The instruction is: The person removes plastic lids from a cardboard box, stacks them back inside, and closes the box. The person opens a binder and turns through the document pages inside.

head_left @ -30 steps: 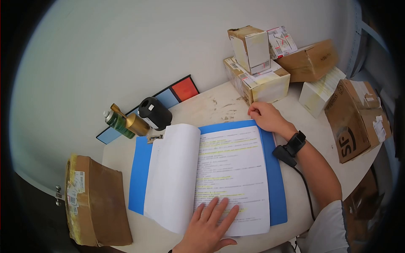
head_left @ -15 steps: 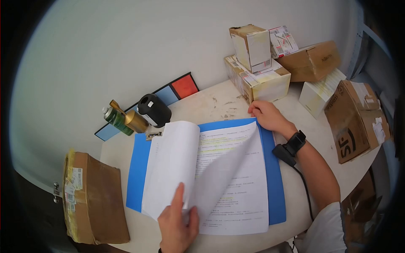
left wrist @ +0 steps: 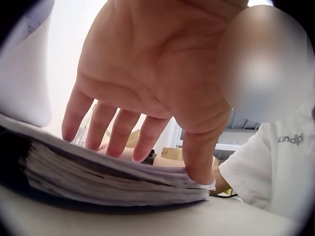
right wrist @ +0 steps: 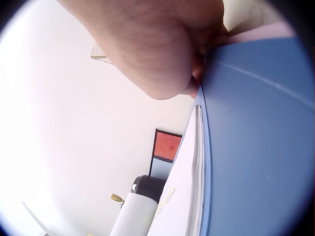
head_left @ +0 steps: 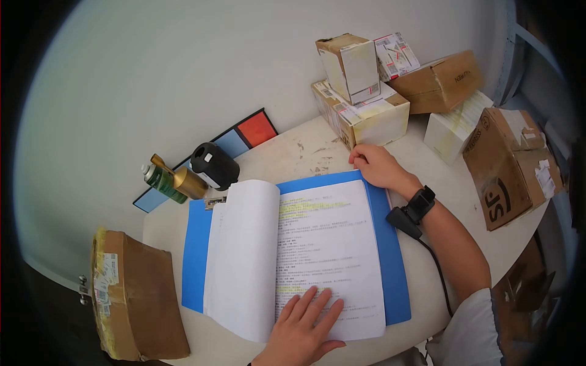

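Note:
My left hand [head_left: 305, 326] lies with spread fingers over the lower part of a printed page [head_left: 357, 256] with yellow highlighting. Turned-over sheets [head_left: 244, 262] curl to the left, under a metal clip [head_left: 215, 202] on a blue folder [head_left: 398, 274]. In the left wrist view the palm [left wrist: 147, 69] and straight fingers stand over the thick paper stack [left wrist: 98, 179]. My right hand [head_left: 386, 171], fingers loosely bent, rests at the folder's upper right corner. In the right wrist view this hand [right wrist: 157, 49] touches the blue folder [right wrist: 261, 132]; its fingertips are mostly hidden.
Cardboard boxes [head_left: 378, 122] stack up at the back right, with an SF box [head_left: 506, 177] at the right edge. A brown box [head_left: 146, 296] stands at the left. Behind the folder are a black container [head_left: 215, 166], a gold cup [head_left: 189, 183] and a green can [head_left: 160, 180].
My left hand swept left with a lifted sheet, then came back right onto the page now showing. That sheet lies turned over to the left. My right hand has stayed at the corner.

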Demonstrator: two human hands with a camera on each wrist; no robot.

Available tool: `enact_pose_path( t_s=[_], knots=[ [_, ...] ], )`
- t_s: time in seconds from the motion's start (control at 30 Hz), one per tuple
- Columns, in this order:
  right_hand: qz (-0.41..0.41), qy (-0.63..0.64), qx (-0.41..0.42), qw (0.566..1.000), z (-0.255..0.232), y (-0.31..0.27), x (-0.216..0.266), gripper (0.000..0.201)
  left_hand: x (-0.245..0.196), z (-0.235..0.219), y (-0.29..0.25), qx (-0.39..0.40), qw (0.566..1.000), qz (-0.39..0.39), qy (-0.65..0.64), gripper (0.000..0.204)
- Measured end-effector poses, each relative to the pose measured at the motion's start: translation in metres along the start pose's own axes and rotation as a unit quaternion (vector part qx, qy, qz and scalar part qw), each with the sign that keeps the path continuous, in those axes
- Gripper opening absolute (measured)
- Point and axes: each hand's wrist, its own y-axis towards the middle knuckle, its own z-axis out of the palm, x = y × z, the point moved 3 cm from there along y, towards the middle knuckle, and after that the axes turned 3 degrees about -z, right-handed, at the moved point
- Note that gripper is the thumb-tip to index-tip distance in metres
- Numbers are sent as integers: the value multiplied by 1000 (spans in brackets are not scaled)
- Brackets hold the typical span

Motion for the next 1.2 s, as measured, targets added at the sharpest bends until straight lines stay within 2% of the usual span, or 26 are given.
enact_pose_path(
  t_s=[0.13,0.23,0.3,0.37,0.4,0.43,0.47,0.5,0.53,0.6,0.63,0.67,0.7,0.73,0.77,0.8,0.87,0.9,1.03,1.13,1.2],
  knots=[
    [-3,-41,1,999,2,3,3,21,9,-4,-2,-12,999,-5,-35,76],
    [-10,-46,-1,999,-1,1,2,20,8,13,-2,-55,998,-3,7,71],
    [-15,-40,-1,999,1,2,6,20,7,23,-3,30,991,-60,-116,74],
    [5,-28,12,1000,-1,1,6,21,10,-12,-9,-117,980,-156,-47,64],
    [7,-28,10,1000,0,2,3,21,13,-35,-11,-206,938,-275,-42,65],
    [1,-24,8,1000,2,3,0,22,47,-40,-21,-361,903,-230,-40,70],
    [-6,-19,5,1000,2,3,-2,23,58,-58,-32,-446,829,-330,-71,71],
    [-3,-18,-1,1000,-1,2,-2,23,76,-70,-54,-498,785,-359,-84,75],
    [-2,-30,-2,1000,-1,1,0,23,79,-71,-60,-497,787,-355,-82,75],
    [-5,-38,0,999,0,1,6,23,73,-79,-73,-547,751,-323,179,76],
    [3,-44,6,999,-1,1,6,23,53,-75,-62,-517,799,-293,90,74],
    [11,-51,12,999,-1,1,7,23,31,-68,-49,-430,870,-236,52,69],
    [6,-53,18,998,2,3,6,23,16,-59,-34,-302,940,-159,-12,62],
    [-2,-43,13,999,3,3,4,22,-2,-47,-11,-170,981,-95,11,65],
    [-7,-33,6,999,1,2,3,20,-23,-40,12,-125,989,-44,58,59],
    [-5,-39,3,999,-1,2,1,20,-21,-30,12,-127,990,-39,55,59],
    [7,0,1,1000,0,0,2,23,-18,0,9,-21,999,14,35,77],
    [2,-10,1,1000,0,0,2,23,-12,1,4,-2,1000,7,18,79],
    [-5,-44,-1,999,2,2,2,21,2,-4,0,12,998,-2,-55,75],
    [-23,-57,-11,998,1,2,0,21,1,0,2,-16,999,21,-47,67],
    [6,-52,0,999,1,2,3,22,-4,4,1,-80,995,37,-42,49]
  ],
)
